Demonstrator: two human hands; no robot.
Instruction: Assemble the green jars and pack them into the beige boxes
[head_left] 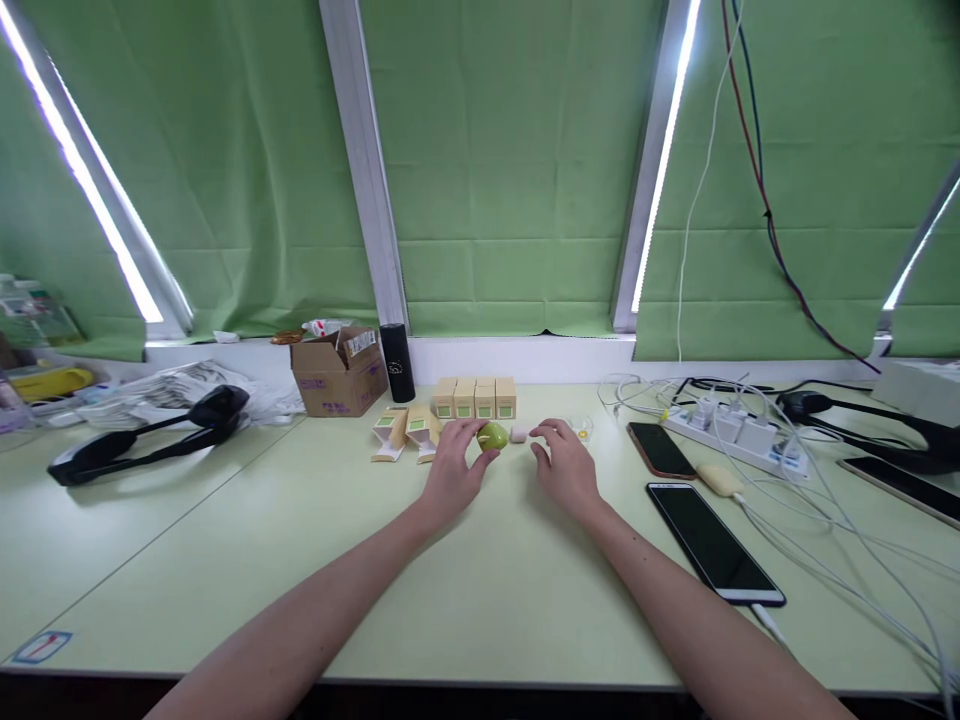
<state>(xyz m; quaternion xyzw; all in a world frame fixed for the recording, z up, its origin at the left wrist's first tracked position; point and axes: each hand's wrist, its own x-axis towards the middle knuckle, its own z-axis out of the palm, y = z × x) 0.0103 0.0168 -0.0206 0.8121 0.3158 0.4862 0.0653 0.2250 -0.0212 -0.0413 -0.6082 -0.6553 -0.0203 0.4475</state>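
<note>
The left hand [456, 462] holds a green round item [492, 437] at mid-table, thumb on the near side and forefinger on the far side; its fingers are pinching that item. The right hand [566, 467] is low over the table [495, 590], fingers spread, tips just beside a small pale pink piece [518, 436]. Contact with the piece cannot be confirmed. The pink piece lies between the green item and the right fingertips.

Surroundings: directly behind the green item, a row of small tan boxes [475, 399] bounds the space toward the window ledge. Two opened tan cartons [389, 433] stand close at the left hand's outer side and limit room there. A small clear container with a yellow spot [583, 430] sits just past the right hand, partly hidden by it.

Further left: a cardboard box [337, 378], flaps raised, with a black cylinder [397, 363] upright beside it, and a black strap [150, 438] near white packets [180, 392].

To the right, crowding that side: a smaller phone [661, 450], a large phone [712, 542] with a cable plugged in, a beige adapter [718, 480], and a loaded power strip [735, 440] under tangled white cables [847, 520].
</note>
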